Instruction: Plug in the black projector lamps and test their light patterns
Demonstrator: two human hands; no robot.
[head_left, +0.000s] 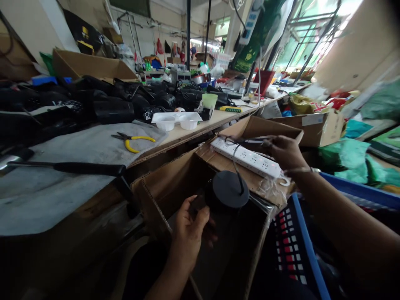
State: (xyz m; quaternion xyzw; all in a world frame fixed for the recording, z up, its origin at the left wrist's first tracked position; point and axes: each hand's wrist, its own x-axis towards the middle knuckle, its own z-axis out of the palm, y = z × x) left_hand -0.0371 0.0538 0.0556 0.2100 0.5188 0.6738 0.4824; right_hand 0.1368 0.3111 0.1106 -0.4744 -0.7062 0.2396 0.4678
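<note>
My left hand (191, 227) is closed, thumb against fingers, on a dark part at the side of a round black device (229, 189). The device hangs over an open cardboard box (153, 204), its flat disc face upward. A dark cord (236, 166) runs from it up across a white power strip (246, 157). Just above the strip's right end, my right hand (286, 152) pinches the cord near its end; whether a plug is there I cannot make out. The strip lies on a cardboard flap beside the box.
Yellow-handled pliers (133, 141) and a black-handled hammer (89, 167) lie on a grey cloth (75, 196). A white plastic tray (178, 120) sits near the table edge, with piled black devices (112, 104) behind. At right stands a blue basket (308, 246).
</note>
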